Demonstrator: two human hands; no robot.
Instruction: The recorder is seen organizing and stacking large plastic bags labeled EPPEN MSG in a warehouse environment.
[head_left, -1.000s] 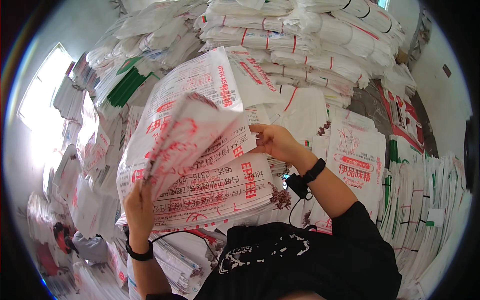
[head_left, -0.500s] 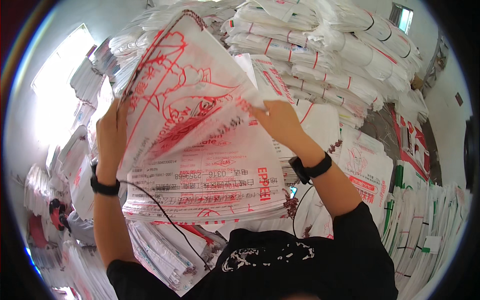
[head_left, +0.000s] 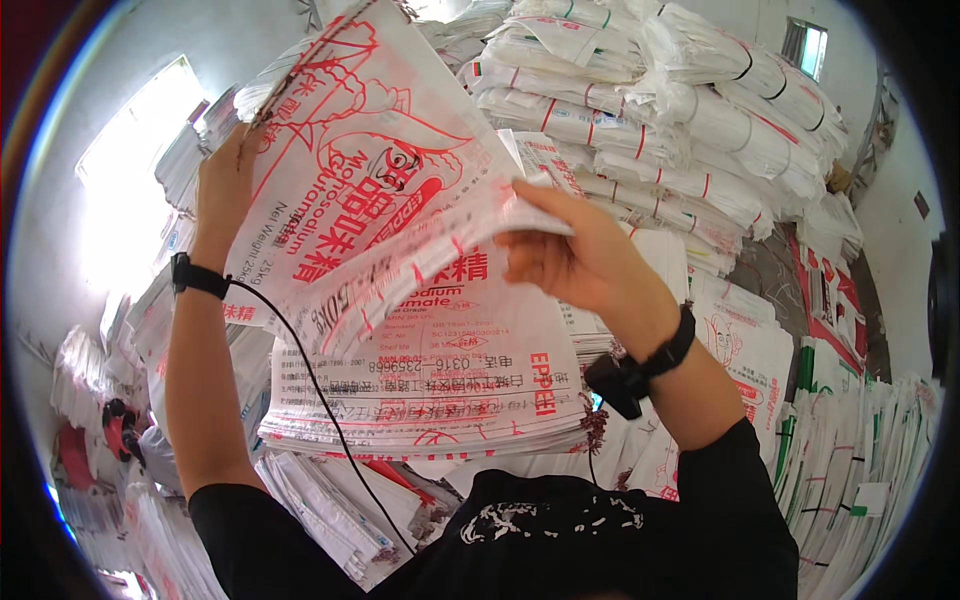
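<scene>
A white woven sack (head_left: 400,130) with red and black print is lifted and tilted above a stack of similar sacks (head_left: 400,425). My left hand (head_left: 226,180) is closed on its left edge, the fingertips partly hidden behind it. At the sack's right side, my right hand (head_left: 560,245) grips the folded-over edge between thumb and fingers. The sack's lower part curls into a fold across the middle, over the flat stack. Dark stitching runs along the raised sack's upper left edge. Each wrist wears a black band, and a dark cable hangs from the left one.
Tied bundles of white sacks (head_left: 640,120) are piled high at the back. More sacks stand on edge at the right (head_left: 850,470). Loose sacks (head_left: 320,510) lie below the stack, close to my body. A bright window (head_left: 130,160) is at the left.
Both hands still hold the sack. My left hand has risen with its edge, opening the printed face wider. The right side has folded over, and my right hand has turned and come slightly lower.
</scene>
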